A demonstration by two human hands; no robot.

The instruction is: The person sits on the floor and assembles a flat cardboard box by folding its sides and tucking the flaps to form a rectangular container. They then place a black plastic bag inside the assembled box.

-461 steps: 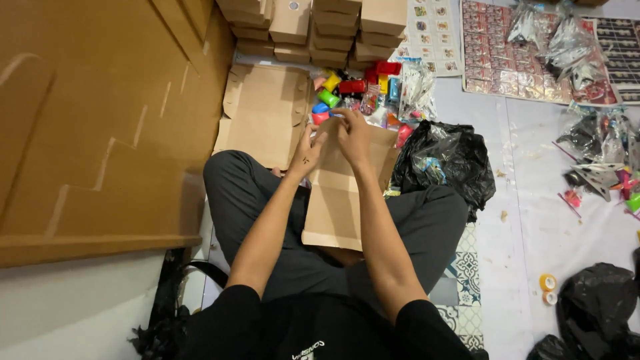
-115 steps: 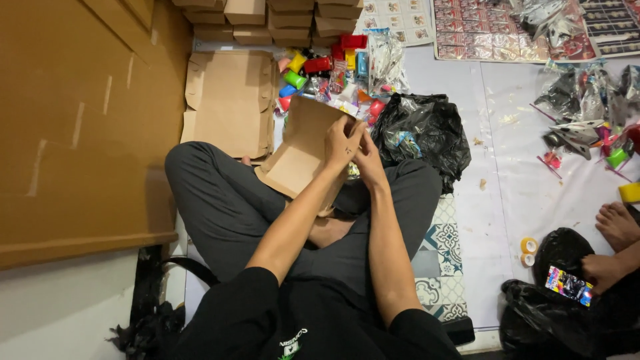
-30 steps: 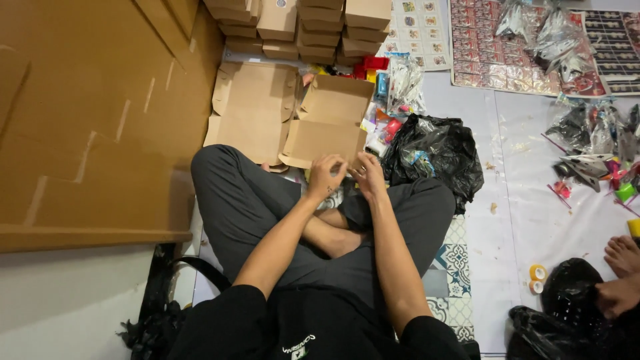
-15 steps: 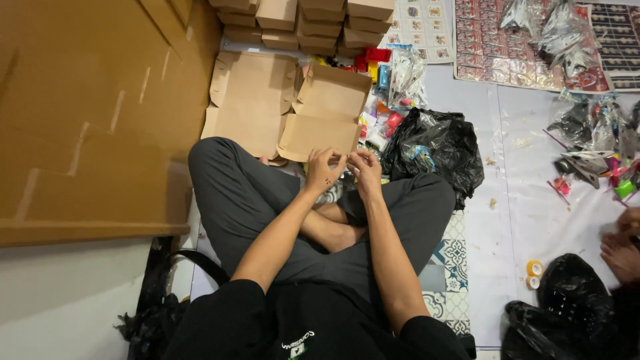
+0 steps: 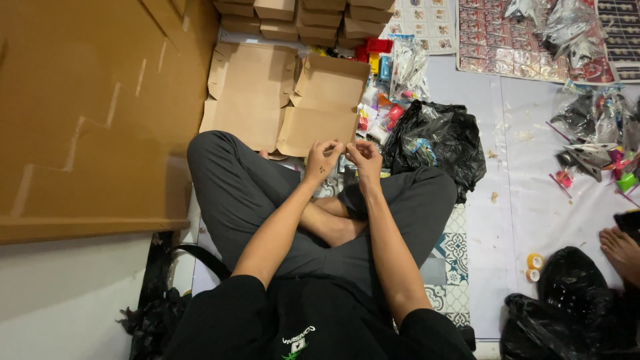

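My left hand [image 5: 323, 159] and my right hand [image 5: 364, 155] meet just above my crossed legs, fingertips pinched towards each other. Whatever lies between the fingers is too small to make out. Right in front of the hands an unfolded brown cardboard box [image 5: 325, 110] lies flat on the floor, touched by neither hand. A second flat cardboard blank [image 5: 248, 93] lies to its left.
A large cardboard wall [image 5: 87, 107] fills the left. Stacked small boxes [image 5: 300, 17] stand at the back, colourful small toys [image 5: 380, 63] beside them. A black plastic bag [image 5: 437, 143] sits right of my knee. Tape rolls [image 5: 533, 265], another black bag [image 5: 573, 300] and another person's foot [image 5: 621, 247] are at the right.
The cardboard box I held up earlier now lies flat on the floor. My hands have dropped together above my legs and barely moved in the last second.
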